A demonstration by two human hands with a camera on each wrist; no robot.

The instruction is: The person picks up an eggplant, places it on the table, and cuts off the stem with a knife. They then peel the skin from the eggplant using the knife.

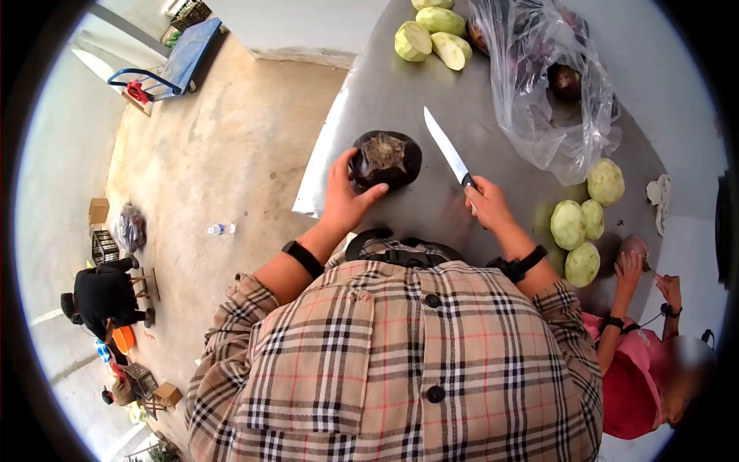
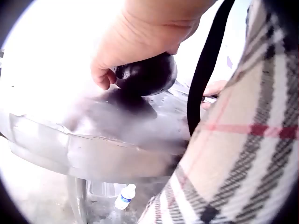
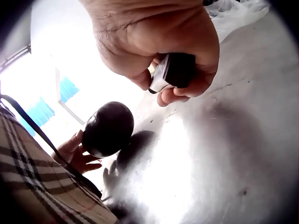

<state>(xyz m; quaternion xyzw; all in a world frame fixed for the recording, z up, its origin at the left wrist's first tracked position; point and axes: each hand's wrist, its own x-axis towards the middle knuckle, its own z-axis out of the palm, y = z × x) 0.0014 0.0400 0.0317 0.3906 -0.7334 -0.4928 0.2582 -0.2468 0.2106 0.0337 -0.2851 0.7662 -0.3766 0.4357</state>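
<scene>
Gripping a dark eggplant (image 1: 385,159) near the left edge of the steel tabletop (image 1: 369,92), the person's left hand (image 1: 346,196) curls its fingers round the near side, stem end facing up in the head view. The right hand (image 1: 486,204) sits just beside it, toward the near edge, fingers clamped on the handle of a knife (image 1: 448,154) whose blade points to the far edge. Pale peeled pieces (image 1: 431,35) lie at the far edge, and a plastic bag (image 1: 550,85) lies toward the right edge.

In the left wrist view the fingers (image 2: 103,77) wrap over the eggplant's top. Its shadow lies right beneath it, and whether it touches the steel cannot be told. A water bottle (image 2: 124,196) stands on the floor below.

In the right wrist view the right hand's fingers (image 3: 187,91) are closed tight round the black handle, with the eggplant beyond it in the left hand.
</scene>
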